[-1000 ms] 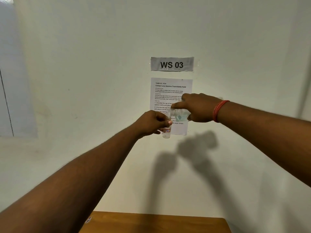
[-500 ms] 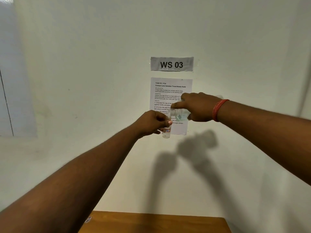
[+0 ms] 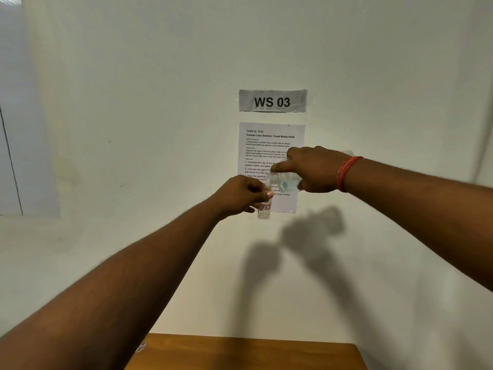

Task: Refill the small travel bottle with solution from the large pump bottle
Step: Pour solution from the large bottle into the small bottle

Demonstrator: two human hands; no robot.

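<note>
Both hands are raised in front of the wall. My left hand (image 3: 240, 194) grips the small clear travel bottle (image 3: 264, 210), which stands upright and carries a small red-bordered label. My right hand (image 3: 314, 169) holds the large clear bottle (image 3: 282, 181) tipped sideways to the left. Its open threaded neck sits right at the travel bottle's mouth. A little bluish liquid shows inside the large bottle. Most of the large bottle is hidden under my right hand. No cap or pump is visible.
A "WS 03" sign (image 3: 272, 100) and a printed task sheet (image 3: 270, 145) hang on the white wall behind the hands. A wooden table top (image 3: 240, 352) shows at the bottom edge. A red band circles my right wrist (image 3: 346, 173).
</note>
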